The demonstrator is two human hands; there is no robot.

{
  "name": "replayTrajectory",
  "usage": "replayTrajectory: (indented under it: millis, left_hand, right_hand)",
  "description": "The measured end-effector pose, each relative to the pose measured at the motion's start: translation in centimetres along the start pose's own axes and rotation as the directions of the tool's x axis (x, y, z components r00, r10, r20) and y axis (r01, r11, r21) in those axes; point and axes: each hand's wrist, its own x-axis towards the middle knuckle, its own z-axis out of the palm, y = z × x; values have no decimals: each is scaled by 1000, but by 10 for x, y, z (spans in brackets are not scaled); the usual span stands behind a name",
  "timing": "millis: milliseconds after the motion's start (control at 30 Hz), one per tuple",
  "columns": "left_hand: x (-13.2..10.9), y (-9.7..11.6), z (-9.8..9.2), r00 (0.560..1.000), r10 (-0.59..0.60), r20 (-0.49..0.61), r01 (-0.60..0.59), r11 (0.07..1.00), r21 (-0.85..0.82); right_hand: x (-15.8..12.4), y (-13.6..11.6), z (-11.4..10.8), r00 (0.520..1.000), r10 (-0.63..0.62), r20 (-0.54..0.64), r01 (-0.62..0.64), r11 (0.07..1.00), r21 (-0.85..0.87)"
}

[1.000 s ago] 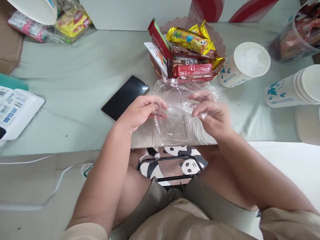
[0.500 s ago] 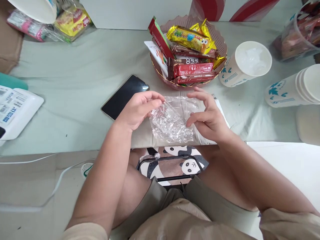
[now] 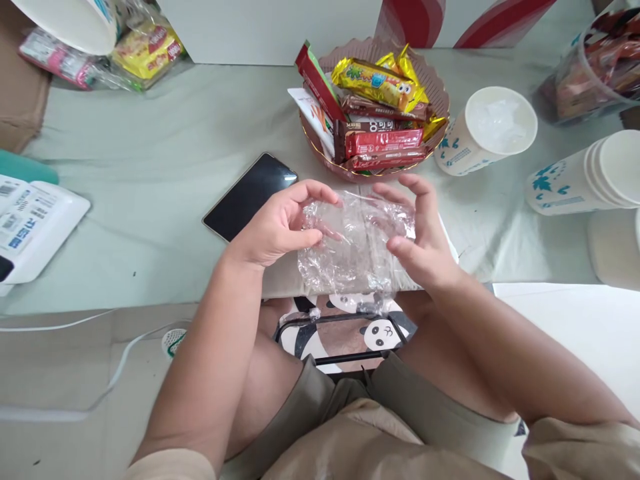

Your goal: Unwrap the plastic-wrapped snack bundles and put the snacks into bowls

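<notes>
A crumpled clear plastic bag (image 3: pixel 355 250) hangs between both hands over the near table edge. My left hand (image 3: pixel 280 227) grips its left side with curled fingers. My right hand (image 3: pixel 425 240) holds its right side, fingers bent around the film. Just beyond my hands stands a brown scalloped basket (image 3: pixel 440 80) piled with snack bars in red, brown and yellow wrappers. A black phone (image 3: pixel 250 195) lies face up to the left of my left hand.
A paper cup (image 3: pixel 483 133) with clear film inside and a stack of paper cups (image 3: pixel 585 177) lie on their sides at the right. A white device (image 3: pixel 30 223) sits at the left edge. Snack packets (image 3: pixel 145 47) lie far left. A panda-print stool (image 3: pixel 350 333) shows below.
The plastic bag went from spread wide to gathered between my hands. Both hands moved closer together, and the bag's lower end now hangs past the table edge.
</notes>
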Motion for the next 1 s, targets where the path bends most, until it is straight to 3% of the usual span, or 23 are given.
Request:
replayTrajectory:
  millis: [100,233,333,433,500,533,700,867,1000]
  left_hand:
    - [1,-1,1,999,36,-32,-34,998,46]
    - [8,-5,-1,962,98,-254,-74,992,103]
    - [12,-8,-3,940,54,-338,-68,997,-31]
    - [14,-11,0,987,-50,-154,23,985,-172]
    - [14,-14,4,996,-93,-14,90,987,-131]
    - [14,-16,7,996,-92,6,92,992,-86]
    - [18,-27,13,982,83,-169,-70,995,77]
    - [23,-38,7,959,248,-139,-215,952,219]
    - [25,-46,-3,871,440,-218,-361,874,325]
  right_hand:
    - [-4,0,3,988,138,75,-139,990,3]
    - [0,7,-3,986,160,-53,-160,987,-3]
    - [4,10,-7,985,120,-124,-121,993,1]
    - [5,8,-8,983,104,-153,-101,994,31]
    - [5,7,-7,982,90,-168,-81,995,59]
    - [5,7,-6,983,90,-163,-78,994,76]
    - [3,3,-1,980,198,-9,-194,965,176]
    - [3,1,0,949,313,35,-313,928,201]
    - [6,2,-2,935,352,-45,-336,918,210]
